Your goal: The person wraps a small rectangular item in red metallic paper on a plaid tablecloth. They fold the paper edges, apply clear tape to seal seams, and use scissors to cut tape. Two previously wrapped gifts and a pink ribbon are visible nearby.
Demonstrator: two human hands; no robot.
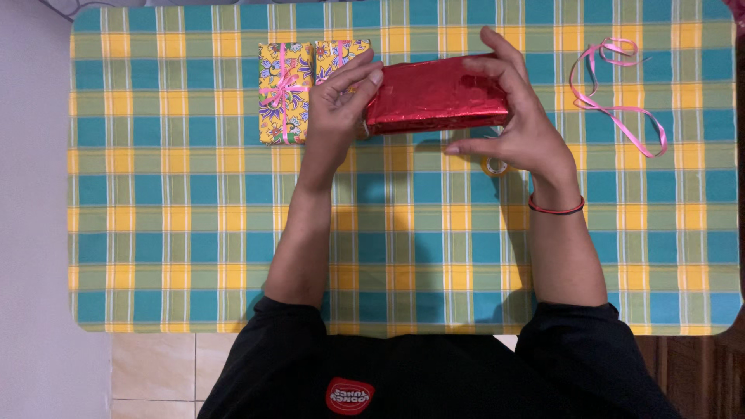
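- The bench [194, 233] under its blue, yellow and green checked cloth fills most of my view; its far edge is cut off at the top of the frame and my own torso hides part of the near edge.
- I hold the red foil-wrapped box [436, 97] above the cloth near the far middle, lying lengthwise between my hands. Its underside and both ends are hidden from me.
- My right hand [516, 128] has its grip clamped on the box's right end, fingers over the top, thumb below.
- My left hand [337, 105] has its grip closed on the left end, fingertips pressing the foil edge.
- Two yellow flowered parcels [285, 93] with pink bows lie side by side just left of the box; my left hand covers much of the right one.
- A loose pink ribbon [613, 97] lies curled well to the right.
- A small tape roll [492, 166] peeks out beneath my right hand, mostly hidden.
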